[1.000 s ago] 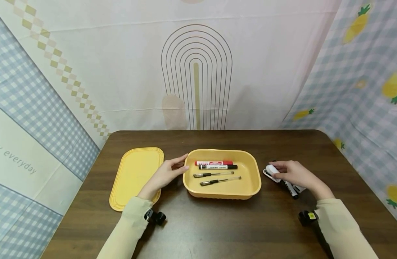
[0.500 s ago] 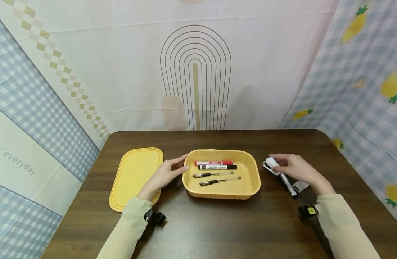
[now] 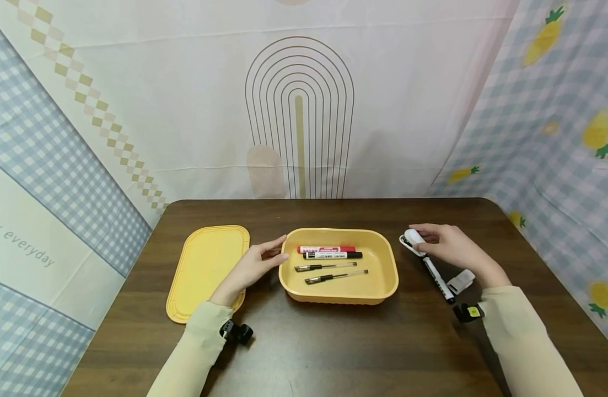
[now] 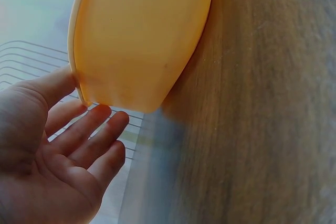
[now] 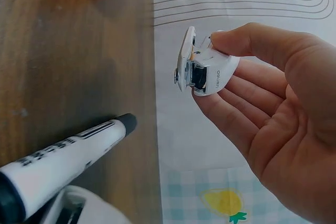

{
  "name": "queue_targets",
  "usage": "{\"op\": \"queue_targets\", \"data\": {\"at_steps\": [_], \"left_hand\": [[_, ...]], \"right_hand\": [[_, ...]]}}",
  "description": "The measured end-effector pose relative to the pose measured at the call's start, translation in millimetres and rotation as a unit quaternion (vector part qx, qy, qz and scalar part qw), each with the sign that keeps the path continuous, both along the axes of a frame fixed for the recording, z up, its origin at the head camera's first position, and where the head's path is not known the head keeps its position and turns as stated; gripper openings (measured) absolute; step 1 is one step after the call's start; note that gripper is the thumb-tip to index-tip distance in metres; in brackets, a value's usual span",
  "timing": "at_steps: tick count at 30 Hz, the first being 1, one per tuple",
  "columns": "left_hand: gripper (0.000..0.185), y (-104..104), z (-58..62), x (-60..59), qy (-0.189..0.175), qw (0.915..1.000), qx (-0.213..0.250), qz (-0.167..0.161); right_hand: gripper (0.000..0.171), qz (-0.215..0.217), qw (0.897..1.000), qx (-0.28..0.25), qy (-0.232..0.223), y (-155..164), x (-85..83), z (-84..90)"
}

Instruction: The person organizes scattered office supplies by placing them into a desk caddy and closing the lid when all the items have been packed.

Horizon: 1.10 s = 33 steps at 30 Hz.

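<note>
A yellow tray (image 3: 390, 275) sits mid-table and holds a red marker (image 3: 326, 249), a black marker (image 3: 333, 255) and two thin pens (image 3: 328, 272). My left hand (image 3: 256, 264) rests open against the tray's left rim (image 4: 79, 85), fingers straight. My right hand (image 3: 445, 245) is lifted a little above the table to the right of the tray and pinches a small white stapler (image 3: 412, 240) (image 5: 202, 69) between thumb and fingers. Below that hand a white marker (image 3: 436, 278) (image 5: 63, 163) lies on the table.
The yellow lid (image 3: 206, 270) lies flat to the left of the tray. A small white object (image 3: 461, 281) lies next to the white marker. The brown table (image 3: 333, 342) ends at patterned cloth walls behind and on both sides.
My right hand has lifted the white stapler off the table and moved it up and away, uncovering the white marker and the small white object. The left hand has stayed put.
</note>
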State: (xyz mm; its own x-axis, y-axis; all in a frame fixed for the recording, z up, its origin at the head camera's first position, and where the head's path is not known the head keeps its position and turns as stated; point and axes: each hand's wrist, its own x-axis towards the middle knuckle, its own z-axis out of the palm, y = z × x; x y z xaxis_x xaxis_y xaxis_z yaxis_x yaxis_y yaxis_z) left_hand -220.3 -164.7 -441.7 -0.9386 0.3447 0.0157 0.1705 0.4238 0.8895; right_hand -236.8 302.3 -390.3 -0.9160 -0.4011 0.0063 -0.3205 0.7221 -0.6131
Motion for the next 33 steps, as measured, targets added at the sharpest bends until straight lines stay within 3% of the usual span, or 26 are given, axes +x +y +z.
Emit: {"op": "queue_targets", "data": {"at_steps": [10,33], "left_hand": [[0.057,0,0.9,0.6,0.006,1.0000,-0.003,-0.003],[0.056,0,4.2,0.9,-0.003,0.9999,-0.009,-0.005]], "right_hand": [[0.049,0.000,1.000,-0.001,0.031,-9,-6.9,10.8],[0.050,0.026,0.999,-0.023,0.034,-50,-20.2,37.9]]}}
